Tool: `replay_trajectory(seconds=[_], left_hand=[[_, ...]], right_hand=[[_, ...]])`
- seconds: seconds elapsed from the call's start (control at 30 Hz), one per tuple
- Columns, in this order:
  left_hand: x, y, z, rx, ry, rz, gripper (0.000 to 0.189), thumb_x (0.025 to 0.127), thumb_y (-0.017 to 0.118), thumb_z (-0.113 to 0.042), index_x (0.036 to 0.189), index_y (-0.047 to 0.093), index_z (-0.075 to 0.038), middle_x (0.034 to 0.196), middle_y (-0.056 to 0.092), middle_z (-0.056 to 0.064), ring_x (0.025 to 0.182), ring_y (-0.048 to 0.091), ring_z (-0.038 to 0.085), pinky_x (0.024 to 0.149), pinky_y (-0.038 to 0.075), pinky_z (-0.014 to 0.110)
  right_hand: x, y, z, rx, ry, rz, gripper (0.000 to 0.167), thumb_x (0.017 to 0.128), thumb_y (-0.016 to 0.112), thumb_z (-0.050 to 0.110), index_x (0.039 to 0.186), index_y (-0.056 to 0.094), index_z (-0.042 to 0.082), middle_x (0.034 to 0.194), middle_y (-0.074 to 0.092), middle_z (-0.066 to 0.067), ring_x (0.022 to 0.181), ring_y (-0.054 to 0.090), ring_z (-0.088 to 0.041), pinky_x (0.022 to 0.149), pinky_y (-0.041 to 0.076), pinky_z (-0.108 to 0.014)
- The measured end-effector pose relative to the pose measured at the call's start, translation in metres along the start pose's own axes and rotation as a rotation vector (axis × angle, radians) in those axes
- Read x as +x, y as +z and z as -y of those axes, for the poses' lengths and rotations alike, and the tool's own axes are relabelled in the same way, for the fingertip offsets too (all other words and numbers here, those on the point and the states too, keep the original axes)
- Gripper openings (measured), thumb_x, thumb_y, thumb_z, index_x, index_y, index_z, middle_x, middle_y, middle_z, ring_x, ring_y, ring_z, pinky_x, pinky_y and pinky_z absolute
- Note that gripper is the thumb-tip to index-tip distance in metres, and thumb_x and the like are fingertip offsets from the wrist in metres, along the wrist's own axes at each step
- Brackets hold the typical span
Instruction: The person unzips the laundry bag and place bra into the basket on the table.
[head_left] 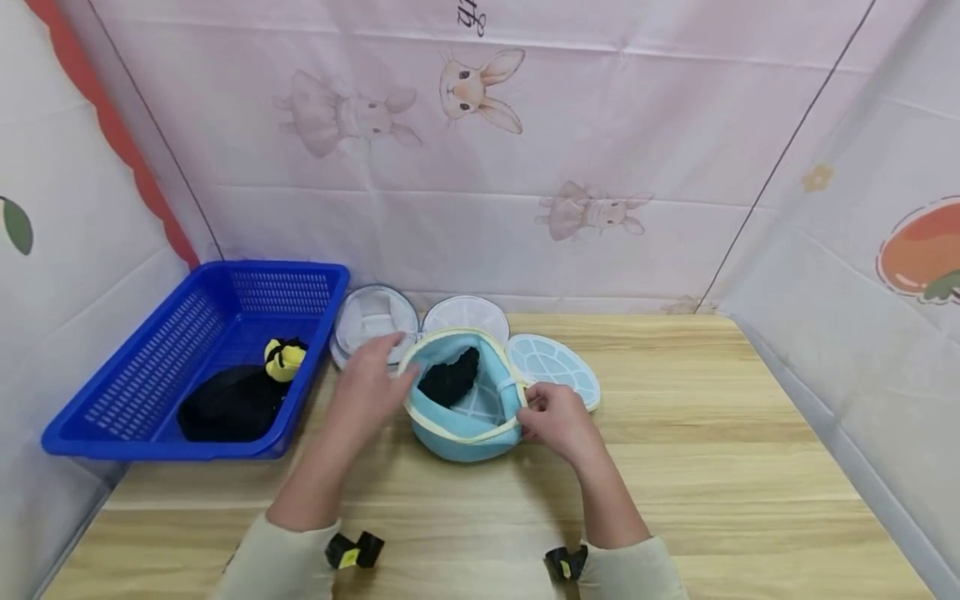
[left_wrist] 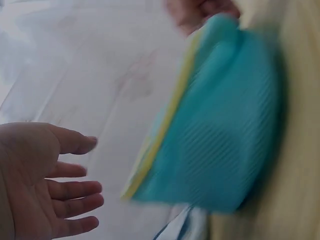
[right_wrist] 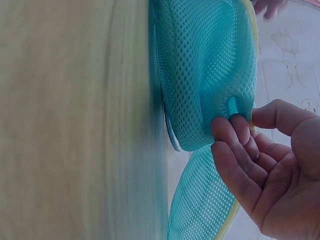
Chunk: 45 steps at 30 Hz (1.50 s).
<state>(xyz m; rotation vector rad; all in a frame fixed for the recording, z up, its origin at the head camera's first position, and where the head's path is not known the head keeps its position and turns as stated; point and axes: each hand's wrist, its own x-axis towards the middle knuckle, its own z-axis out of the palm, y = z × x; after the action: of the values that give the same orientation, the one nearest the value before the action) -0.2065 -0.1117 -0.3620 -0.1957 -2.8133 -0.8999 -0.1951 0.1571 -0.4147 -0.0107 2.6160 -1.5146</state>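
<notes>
A light-blue mesh laundry bag with a yellow zip edge stands unzipped on the table, its mouth facing up. Inside lies a crumpled black cloth. My right hand pinches the bag's rim on the right, thumb against curled fingers, as the right wrist view also shows. On the other side is my left hand, its fingers extended beside the rim. The left wrist view shows a gap between this hand and the mesh bag.
At the left stands a blue plastic basket with a black rounded item and a yellow-and-black bundle. Behind the bag lie a round white mesh bag, a white mesh panel and a light-blue mesh flap. A fabric-covered wall rises behind.
</notes>
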Motion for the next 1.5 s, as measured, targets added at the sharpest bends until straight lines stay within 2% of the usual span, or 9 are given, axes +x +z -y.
replay_trajectory(seconds=[0.17, 0.33, 0.53, 0.67, 0.77, 1.0, 1.3, 1.4, 1.5], left_hand=[[0.009, 0.041, -0.022, 0.082, 0.113, 0.088, 0.045, 0.092, 0.069, -0.025, 0.13, 0.06, -0.001, 0.13, 0.063, 0.016, 0.124, 0.056, 0.034, 0.103, 0.047, 0.048], [0.016, 0.064, -0.031, 0.157, 0.166, 0.108, 0.038, 0.09, 0.071, -0.018, 0.123, 0.065, -0.001, 0.123, 0.066, 0.015, 0.118, 0.06, 0.031, 0.098, 0.051, 0.046], [0.031, 0.089, -0.019, 0.256, 0.088, 0.207, 0.023, 0.085, 0.076, -0.02, 0.099, 0.068, -0.003, 0.098, 0.067, 0.012, 0.093, 0.065, 0.03, 0.079, 0.054, 0.045], [0.033, 0.101, -0.003, 0.288, 0.031, 0.282, 0.032, 0.082, 0.079, -0.023, 0.105, 0.065, -0.005, 0.099, 0.066, 0.012, 0.093, 0.064, 0.031, 0.078, 0.053, 0.046], [0.034, 0.104, 0.001, 0.25, 0.027, 0.271, 0.036, 0.08, 0.08, -0.024, 0.108, 0.064, -0.006, 0.103, 0.066, 0.011, 0.096, 0.064, 0.031, 0.08, 0.053, 0.047], [0.028, 0.087, -0.015, 0.123, 0.097, 0.15, 0.037, 0.079, 0.081, -0.025, 0.11, 0.065, -0.013, 0.103, 0.068, 0.007, 0.096, 0.064, 0.027, 0.078, 0.053, 0.046], [0.011, 0.043, -0.041, -0.002, 0.198, -0.039, 0.062, 0.08, 0.081, -0.029, 0.133, 0.059, -0.007, 0.128, 0.064, 0.01, 0.117, 0.061, 0.028, 0.095, 0.052, 0.046], [0.009, 0.023, -0.037, -0.045, 0.201, -0.111, 0.064, 0.08, 0.08, -0.029, 0.135, 0.057, -0.006, 0.129, 0.064, 0.013, 0.118, 0.06, 0.031, 0.098, 0.049, 0.049], [0.009, 0.001, -0.019, -0.058, 0.181, -0.196, 0.064, 0.08, 0.081, -0.026, 0.135, 0.057, -0.005, 0.127, 0.063, 0.017, 0.118, 0.059, 0.036, 0.098, 0.047, 0.053]], right_hand=[[0.0, -0.001, -0.002, 0.002, 0.004, 0.009, 0.017, 0.081, 0.062, 0.003, 0.096, 0.067, 0.0, 0.069, 0.068, -0.008, 0.062, 0.068, -0.023, 0.059, 0.057, -0.031], [0.0, -0.001, -0.001, -0.013, -0.001, 0.029, 0.017, 0.081, 0.063, 0.004, 0.097, 0.067, 0.0, 0.068, 0.068, -0.007, 0.062, 0.068, -0.023, 0.058, 0.056, -0.03], [0.001, -0.001, 0.001, -0.026, -0.021, 0.032, 0.018, 0.08, 0.062, 0.003, 0.097, 0.067, 0.0, 0.067, 0.067, -0.007, 0.06, 0.066, -0.021, 0.057, 0.054, -0.028], [0.0, 0.002, 0.002, -0.041, -0.039, 0.044, 0.018, 0.08, 0.061, 0.003, 0.098, 0.066, -0.001, 0.066, 0.067, -0.007, 0.06, 0.067, -0.021, 0.058, 0.054, -0.028], [0.0, 0.002, 0.002, -0.052, -0.036, 0.04, 0.019, 0.081, 0.061, 0.003, 0.099, 0.066, -0.001, 0.066, 0.067, -0.006, 0.06, 0.067, -0.022, 0.058, 0.053, -0.028], [0.0, 0.001, -0.001, -0.029, -0.01, 0.018, 0.017, 0.081, 0.062, 0.004, 0.097, 0.066, 0.001, 0.067, 0.066, -0.006, 0.062, 0.068, -0.026, 0.057, 0.054, -0.028], [-0.001, 0.002, -0.004, -0.027, -0.008, 0.008, 0.016, 0.082, 0.064, 0.005, 0.097, 0.069, 0.002, 0.066, 0.067, -0.007, 0.062, 0.067, -0.027, 0.056, 0.052, -0.028], [-0.001, 0.0, -0.003, -0.014, -0.003, -0.004, 0.017, 0.082, 0.063, 0.004, 0.097, 0.069, 0.002, 0.067, 0.067, -0.006, 0.063, 0.067, -0.028, 0.057, 0.054, -0.029], [-0.001, -0.002, -0.003, -0.01, 0.007, -0.022, 0.017, 0.081, 0.062, 0.004, 0.097, 0.07, 0.003, 0.068, 0.067, -0.005, 0.064, 0.068, -0.028, 0.058, 0.056, -0.032]])
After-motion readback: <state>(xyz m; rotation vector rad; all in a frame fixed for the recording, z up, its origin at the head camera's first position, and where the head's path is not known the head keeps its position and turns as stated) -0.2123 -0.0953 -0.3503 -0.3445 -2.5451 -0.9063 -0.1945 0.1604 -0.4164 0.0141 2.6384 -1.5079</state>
